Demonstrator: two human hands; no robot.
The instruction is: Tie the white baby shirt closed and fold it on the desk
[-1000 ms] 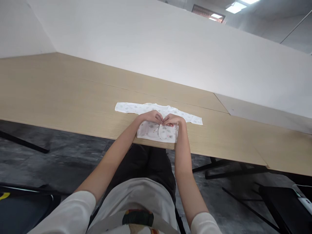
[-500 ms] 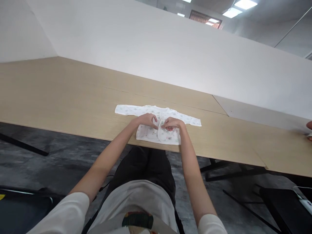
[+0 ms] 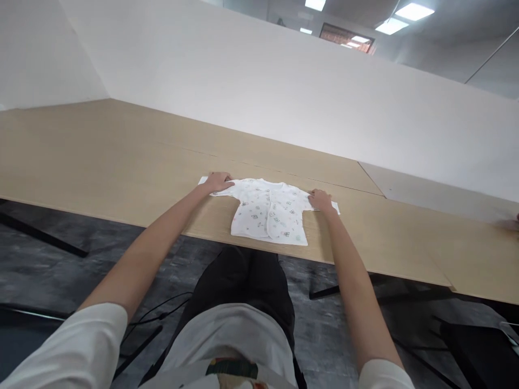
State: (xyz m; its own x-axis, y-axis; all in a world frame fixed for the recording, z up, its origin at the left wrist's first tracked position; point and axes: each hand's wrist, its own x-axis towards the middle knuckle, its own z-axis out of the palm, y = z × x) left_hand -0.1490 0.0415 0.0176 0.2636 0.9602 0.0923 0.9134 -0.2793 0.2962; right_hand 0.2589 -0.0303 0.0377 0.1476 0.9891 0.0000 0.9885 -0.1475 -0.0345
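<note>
A small white baby shirt (image 3: pixel 255 216) with a scattered print lies spread on the table, its front overlapped down the middle and both sleeves stretched out sideways. My left hand (image 3: pixel 219 182) rests on the left sleeve, fingers laid flat over the cloth and the cuff showing beyond it. On the other side, my right hand (image 3: pixel 320 200) lies over the right sleeve with its fingers on the fabric, and a bit of cuff sticks out past it. The shirt's lower hem is close to the table's front edge.
The long wooden table (image 3: pixel 121 156) backs onto a white partition (image 3: pixel 259 92). Dark chairs stand below at the left (image 3: pixel 28 340) and right (image 3: pixel 478 351). Part of another person's hand (image 3: pixel 517 218) shows at the far right edge.
Both hands have let go of the shirt's front and moved apart, outward onto the sleeves. The front of the shirt is now uncovered and lies flat.
</note>
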